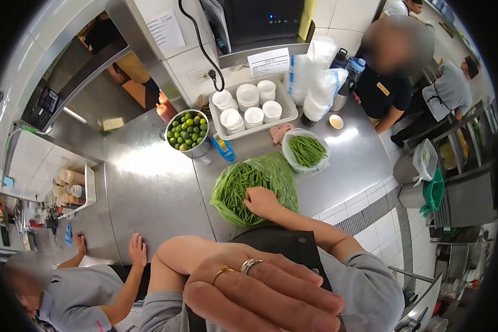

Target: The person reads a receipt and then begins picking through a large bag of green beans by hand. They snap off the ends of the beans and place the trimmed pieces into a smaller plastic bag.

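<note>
My left hand is raised close to the camera, palm turned away, with rings on two fingers. Its fingers are stretched out and nothing shows in it. Below it in depth, my right hand rests over a green plastic bag full of green beans. The fingers of that hand are curled against the beans; what they hold, if anything, is hidden. Behind the large bag, to the right, a smaller clear bag of green beans stands on the steel table.
A pot of green limes, a blue tape dispenser, a tray of white cups and a pink cloth stand behind the bags. One person leans on the table at left; another stands at right.
</note>
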`<state>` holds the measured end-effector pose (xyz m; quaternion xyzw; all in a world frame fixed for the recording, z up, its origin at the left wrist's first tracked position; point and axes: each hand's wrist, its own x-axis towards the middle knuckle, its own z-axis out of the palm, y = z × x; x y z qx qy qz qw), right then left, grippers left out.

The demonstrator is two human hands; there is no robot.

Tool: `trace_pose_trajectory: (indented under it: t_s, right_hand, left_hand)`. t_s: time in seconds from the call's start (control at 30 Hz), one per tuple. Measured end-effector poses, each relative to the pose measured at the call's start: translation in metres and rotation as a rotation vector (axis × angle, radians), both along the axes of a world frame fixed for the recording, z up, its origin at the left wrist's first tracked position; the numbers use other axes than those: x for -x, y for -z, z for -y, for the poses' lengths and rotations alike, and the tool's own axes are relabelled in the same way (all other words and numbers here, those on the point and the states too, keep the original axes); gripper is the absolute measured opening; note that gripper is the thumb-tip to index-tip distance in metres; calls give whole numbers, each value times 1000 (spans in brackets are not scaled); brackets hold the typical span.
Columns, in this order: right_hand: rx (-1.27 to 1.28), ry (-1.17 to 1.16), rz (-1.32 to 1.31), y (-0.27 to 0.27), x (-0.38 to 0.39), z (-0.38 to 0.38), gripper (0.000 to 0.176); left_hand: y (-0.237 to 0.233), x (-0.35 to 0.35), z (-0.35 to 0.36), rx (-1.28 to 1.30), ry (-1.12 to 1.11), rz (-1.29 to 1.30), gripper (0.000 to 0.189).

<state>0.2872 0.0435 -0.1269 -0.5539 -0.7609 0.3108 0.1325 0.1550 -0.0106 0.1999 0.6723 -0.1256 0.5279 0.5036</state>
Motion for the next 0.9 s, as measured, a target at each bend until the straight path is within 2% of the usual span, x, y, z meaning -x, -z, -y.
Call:
trace_pose_trajectory:
  t_s: [0.13,0.2,0.27,0.3,0.33,0.37,0.4,0.47,0.57,0.6,0.67,0.83,0.9]
  right_hand:
    - [21,56,-169,-3,1,-3,20]
    - [14,39,-295,-1,-9,-13,21]
    - [150,50,-451,-4,-17,-15,16]
    - [243,75,-553,-7,-21,-15,14]
    - [332,88,-653,-10,-23,-20,13]
    - [442,124,-757,-13,-25,-22,7]
    - [439,150,-808,-18,-26,-23,6]
    - [439,187,-912,-31,-28,-25,6]
    - [158,80,-769,-14,-38,-38,6]
    - [224,80,-792,-27,-41,-38,6]
    - [362,104,-828,-66,-53,-29,5]
    - [463,217,-829,-49,-88,-18,8]
    - [477,209,-826,-44,-90,-12,8]
  left_hand:
    - [8,2,15,-16,-126,11,15]
    - [24,14,19,-56,-83,-7,18]
    - [37,28,15,-95,49,-3,26]
    - [34,27,11,-100,107,5,30]
    - [5,12,-6,-85,141,27,34]
    - [-5,8,-10,-60,141,38,39]
    - [-14,4,-14,-34,141,50,43]
    - [-9,9,-13,9,54,40,58]
    - [26,18,-29,38,-138,-27,94]
    - [40,22,-35,87,-204,-54,104]
    - [76,31,-38,332,-311,-163,100]
    - [208,46,-22,897,-531,-674,56]
    - [240,39,-19,889,-478,-797,49]
